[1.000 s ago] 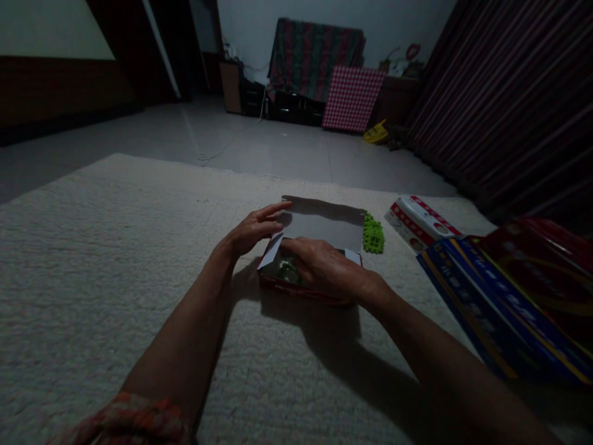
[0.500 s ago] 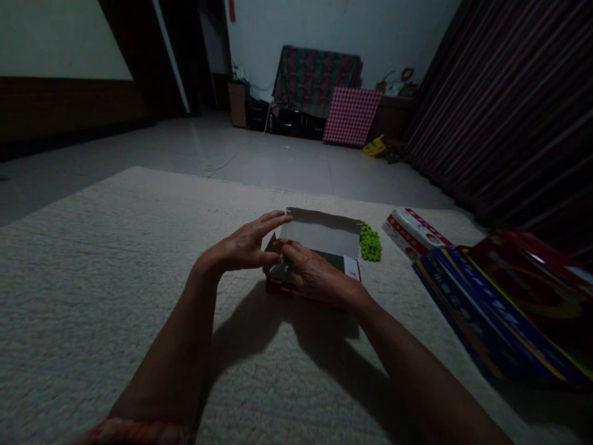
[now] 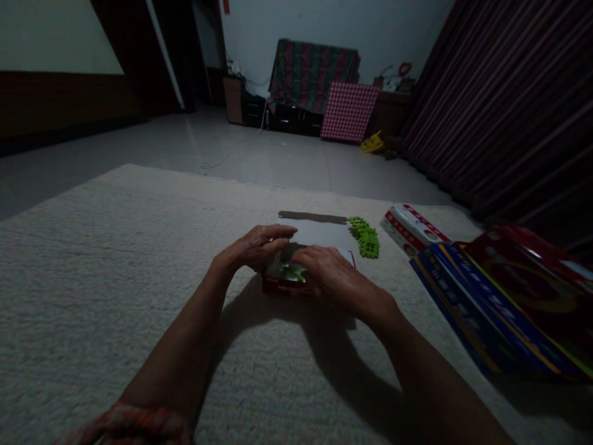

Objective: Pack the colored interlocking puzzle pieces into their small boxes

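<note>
A small red-sided cardboard box [image 3: 283,285] rests on the pale mat, its white-lined lid [image 3: 319,235] tipped back away from me. Inside, near the left end, a green piece [image 3: 294,272] shows beside something pale and shiny, perhaps clear plastic. My left hand [image 3: 257,247] is at the box's left end, fingers stretched out over it and thumb apart. Over the middle of the box lies my right hand [image 3: 331,272]; its fingers bend down into it and their tips are hidden. Linked green plastic pieces [image 3: 365,238] lie just right of the lid.
At the right, a red-and-white box [image 3: 412,228] lies beside a blue printed package [image 3: 472,303] and a shiny dark-red package [image 3: 532,272]. The quilted mat [image 3: 139,266] ends at a tiled floor [image 3: 287,161]. Beyond are a cloth-covered cabinet and a dark curtain [image 3: 445,105].
My right hand has shifted right, uncovering the green piece in the box. The left hand has moved down and closer to the box, and the lid leans further back.
</note>
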`<act>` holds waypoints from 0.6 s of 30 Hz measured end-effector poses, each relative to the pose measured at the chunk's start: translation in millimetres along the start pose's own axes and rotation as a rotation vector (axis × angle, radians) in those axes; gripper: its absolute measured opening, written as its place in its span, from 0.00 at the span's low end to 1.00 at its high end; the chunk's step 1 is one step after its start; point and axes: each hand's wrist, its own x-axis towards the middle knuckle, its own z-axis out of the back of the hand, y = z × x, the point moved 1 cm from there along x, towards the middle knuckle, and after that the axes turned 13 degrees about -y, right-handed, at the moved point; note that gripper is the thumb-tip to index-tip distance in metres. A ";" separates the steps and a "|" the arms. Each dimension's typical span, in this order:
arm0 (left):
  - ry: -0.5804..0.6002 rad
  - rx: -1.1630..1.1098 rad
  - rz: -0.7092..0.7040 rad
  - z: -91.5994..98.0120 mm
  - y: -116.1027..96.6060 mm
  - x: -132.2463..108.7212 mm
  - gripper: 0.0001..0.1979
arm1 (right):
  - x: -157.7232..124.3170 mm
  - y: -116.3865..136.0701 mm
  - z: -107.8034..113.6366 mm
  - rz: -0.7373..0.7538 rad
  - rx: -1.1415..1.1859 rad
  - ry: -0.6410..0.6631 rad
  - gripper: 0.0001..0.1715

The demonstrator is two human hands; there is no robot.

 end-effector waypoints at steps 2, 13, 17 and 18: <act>-0.002 -0.029 -0.015 -1.3 7.0 0.2 0.21 | -11.1 -9.5 8.7 -0.059 -0.131 -0.014 0.17; -0.052 0.028 -0.179 -11.5 28.8 4.9 0.20 | -52.8 -50.2 31.9 -0.288 -0.367 -0.074 0.15; -0.026 -0.030 -0.119 -12.9 35.5 4.0 0.24 | -57.9 -59.9 22.2 -0.337 -0.222 -0.081 0.10; -0.024 -0.042 -0.104 -13.1 36.7 4.0 0.24 | -58.7 -62.2 19.4 -0.355 -0.181 -0.091 0.10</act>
